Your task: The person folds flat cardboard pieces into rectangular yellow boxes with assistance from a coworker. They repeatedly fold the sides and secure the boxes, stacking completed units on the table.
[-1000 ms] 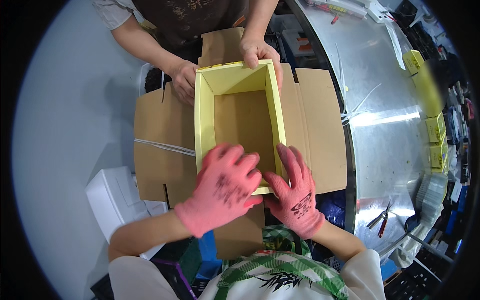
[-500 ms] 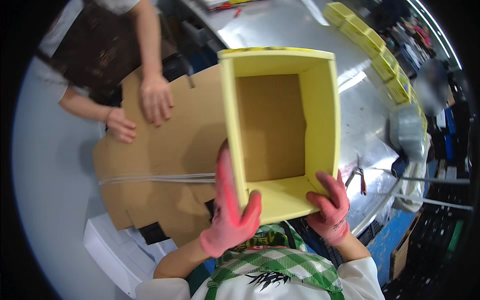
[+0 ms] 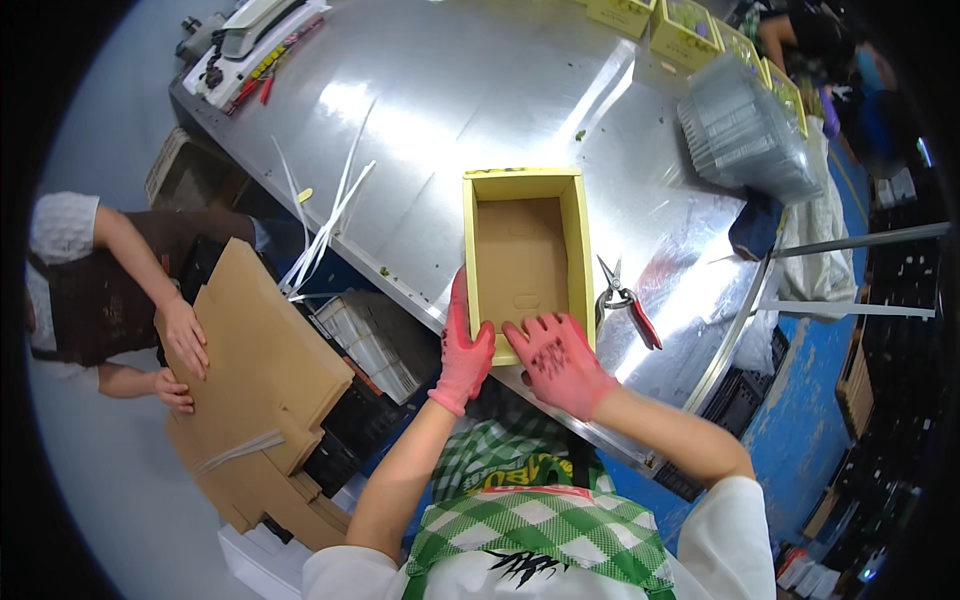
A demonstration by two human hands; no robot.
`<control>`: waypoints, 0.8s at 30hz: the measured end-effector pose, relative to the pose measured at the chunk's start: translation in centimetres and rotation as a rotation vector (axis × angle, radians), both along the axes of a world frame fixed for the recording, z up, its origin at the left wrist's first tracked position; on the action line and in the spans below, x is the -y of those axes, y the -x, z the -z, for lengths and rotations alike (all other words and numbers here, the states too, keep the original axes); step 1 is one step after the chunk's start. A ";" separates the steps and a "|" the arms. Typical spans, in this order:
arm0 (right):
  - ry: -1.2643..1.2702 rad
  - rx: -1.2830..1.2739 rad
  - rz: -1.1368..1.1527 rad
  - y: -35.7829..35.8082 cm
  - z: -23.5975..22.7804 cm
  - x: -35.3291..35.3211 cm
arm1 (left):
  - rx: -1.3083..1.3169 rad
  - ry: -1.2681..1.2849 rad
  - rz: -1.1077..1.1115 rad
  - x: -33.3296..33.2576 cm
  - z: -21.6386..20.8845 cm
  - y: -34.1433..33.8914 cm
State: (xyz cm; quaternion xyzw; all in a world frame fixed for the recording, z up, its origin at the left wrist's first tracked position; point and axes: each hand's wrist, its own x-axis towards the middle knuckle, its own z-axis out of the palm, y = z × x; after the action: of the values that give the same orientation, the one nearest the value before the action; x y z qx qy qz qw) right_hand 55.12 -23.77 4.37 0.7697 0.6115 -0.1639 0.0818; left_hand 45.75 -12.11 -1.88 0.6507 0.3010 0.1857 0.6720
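An open-topped yellow box [image 3: 578, 235] with a brown cardboard bottom sits on the metal table near its front edge. My left hand [image 3: 466, 350], in a pink glove, is closed around the box's near left corner, fingers along the outside of the left wall and thumb over the rim. My right hand [image 3: 560, 365], gloved too, reaches over the near wall with its fingers apart and their tips inside the box. Its palm hides part of the near right corner. Red-handled pruning shears [image 3: 628, 300] lie just right of the box.
The metal table [image 3: 430, 130] carries stacked clear plastic trays [image 3: 745, 125] and filled yellow boxes [image 3: 685, 35]. White strips [image 3: 325, 235] hang over its left edge. At left, a co-worker's hands [image 3: 185, 340] rest on flat cardboard [image 3: 255, 350]. A scale-like device [image 3: 255, 30] stands far left.
The yellow box has gone from being held up close, over the cardboard, to down on the table. My right hand has shifted from its near right corner onto the near wall.
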 end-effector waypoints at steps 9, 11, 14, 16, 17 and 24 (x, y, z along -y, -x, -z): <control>0.473 -0.797 0.127 -4.3 4.3 -3.6 | 0.023 0.256 0.070 -1.7 -0.4 -1.6; 0.472 -0.868 0.124 -5.0 3.9 -3.6 | 0.012 0.226 0.128 -1.9 0.3 -1.7; 0.524 -0.896 0.071 -5.8 3.7 -4.3 | 0.083 0.390 0.023 -1.2 0.6 -2.2; 0.563 -0.875 0.013 -6.4 3.3 -4.9 | 0.070 0.534 0.035 -1.7 0.8 -2.3; 0.564 -0.891 -0.006 -6.3 3.7 -5.0 | 0.061 0.593 0.030 -1.9 0.9 -2.4; 0.310 -0.925 -0.110 -5.6 5.8 -4.6 | -0.104 0.401 0.119 -2.3 -0.3 -3.5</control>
State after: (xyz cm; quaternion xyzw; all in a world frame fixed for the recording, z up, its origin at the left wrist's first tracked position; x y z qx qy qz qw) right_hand 60.72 -19.17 -1.47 0.5616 0.5918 -0.5733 -0.0764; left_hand 49.25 -9.79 -1.63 0.5294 0.3272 0.0481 0.7813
